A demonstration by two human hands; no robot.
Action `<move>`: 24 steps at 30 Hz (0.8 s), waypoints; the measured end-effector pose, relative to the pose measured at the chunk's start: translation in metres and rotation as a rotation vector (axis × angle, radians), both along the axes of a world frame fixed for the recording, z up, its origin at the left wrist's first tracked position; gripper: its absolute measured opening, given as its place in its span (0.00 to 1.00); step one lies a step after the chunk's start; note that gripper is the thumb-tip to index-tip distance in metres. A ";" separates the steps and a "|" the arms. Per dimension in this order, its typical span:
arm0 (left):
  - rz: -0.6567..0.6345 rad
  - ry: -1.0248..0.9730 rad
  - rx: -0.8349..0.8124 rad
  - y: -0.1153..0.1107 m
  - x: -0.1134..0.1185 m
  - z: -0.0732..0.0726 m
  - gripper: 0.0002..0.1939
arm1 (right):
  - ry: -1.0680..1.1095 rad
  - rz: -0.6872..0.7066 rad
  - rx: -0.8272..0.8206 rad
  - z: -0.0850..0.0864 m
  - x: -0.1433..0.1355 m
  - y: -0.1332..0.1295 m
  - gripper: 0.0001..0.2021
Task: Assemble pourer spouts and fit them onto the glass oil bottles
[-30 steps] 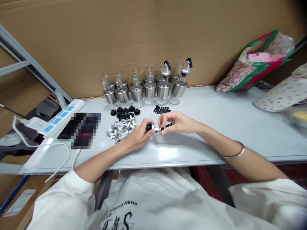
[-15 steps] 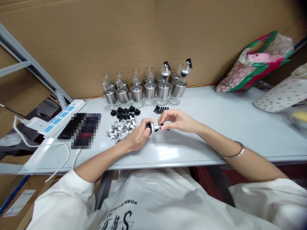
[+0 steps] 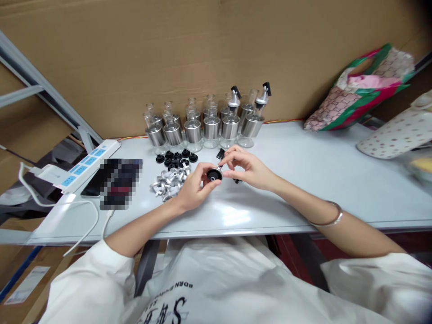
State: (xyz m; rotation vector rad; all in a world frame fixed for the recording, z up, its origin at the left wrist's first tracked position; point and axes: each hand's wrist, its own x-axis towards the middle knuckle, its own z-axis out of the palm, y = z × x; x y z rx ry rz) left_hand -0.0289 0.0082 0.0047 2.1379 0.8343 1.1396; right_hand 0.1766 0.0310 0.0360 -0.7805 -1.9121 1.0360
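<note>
My left hand (image 3: 194, 189) is closed around a bottle pourer (image 3: 214, 175), its black stopper end tilted up toward me. From the right, my right hand (image 3: 249, 168) pinches the pourer's narrow spout between thumb and index finger; the spout tip is mostly hidden by the fingers. Small black flip caps (image 3: 221, 154) lie just behind my right fingers, partly covered. More small black pieces (image 3: 237, 181) show under the right hand. Beside my left hand are a heap of silver pourer spouts (image 3: 170, 183) and a group of black stoppers (image 3: 176, 157).
Two rows of glass bottles with steel sleeves (image 3: 211, 127) stand along the cardboard wall; two carry pourers (image 3: 261, 96). Left are a power strip (image 3: 86, 166), a phone (image 3: 101, 177) and a white cable (image 3: 96, 213). A patterned bag (image 3: 357, 92) and a dotted white container (image 3: 388, 135) sit right.
The pourer has been turned in my hands: its stopper end now faces me, where before it lay sideways. My right fingers have shifted slightly back and left along with it.
</note>
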 end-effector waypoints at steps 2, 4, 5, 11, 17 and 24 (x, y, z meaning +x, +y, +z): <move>0.049 -0.029 -0.044 0.002 0.000 0.001 0.18 | -0.056 0.041 -0.011 0.002 0.000 -0.003 0.14; 0.068 -0.029 -0.072 0.003 -0.001 0.000 0.17 | -0.100 0.132 -0.098 0.002 -0.001 -0.006 0.16; 0.066 -0.021 -0.084 0.003 -0.001 0.000 0.17 | -0.111 0.169 -0.135 0.002 -0.001 -0.007 0.16; 0.038 0.037 -0.117 -0.003 0.001 0.000 0.17 | -0.106 0.170 -0.144 0.000 -0.004 -0.009 0.14; 0.010 0.084 -0.009 -0.006 0.004 0.005 0.12 | -0.120 0.174 -0.135 0.001 -0.004 -0.010 0.14; -0.037 0.159 0.110 -0.003 -0.001 0.004 0.18 | -0.028 0.146 -0.193 0.000 -0.004 -0.008 0.15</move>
